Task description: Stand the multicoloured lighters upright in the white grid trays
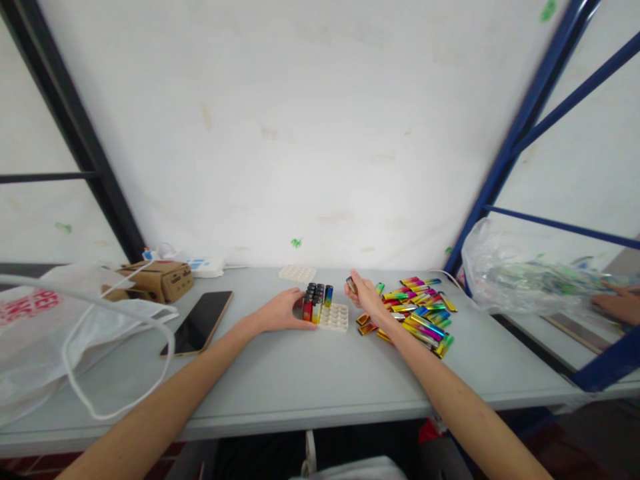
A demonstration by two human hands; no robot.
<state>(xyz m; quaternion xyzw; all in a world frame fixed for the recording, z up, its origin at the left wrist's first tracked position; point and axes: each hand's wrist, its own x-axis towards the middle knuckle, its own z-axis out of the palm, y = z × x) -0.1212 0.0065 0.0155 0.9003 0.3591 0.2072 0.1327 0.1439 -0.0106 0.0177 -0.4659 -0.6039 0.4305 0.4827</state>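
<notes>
Where my left hand (283, 310) is: at the left end of the pale tray (335, 320), thumb on the near side and fingers on the far side, spread apart; I cannot tell whether they press on it.
My right hand (369, 299): raised between tray and pile, fingers clamped on a dark-ended tube (351, 286).
Tray: on the surface (300, 380), black-topped tubes (311, 301) upright in its left part, a blue one (329, 295) at their right, bare holes near right.
Pile: shiny multicoloured tubes (417, 313) lying loose, right of the tray.
Far side: a second pale tray (297, 273).
Left side: a phone (203, 323), a cardboard box (170, 280) beyond it.
Far right: another person's hand (620, 305) beside clear plastic (500, 270).
</notes>
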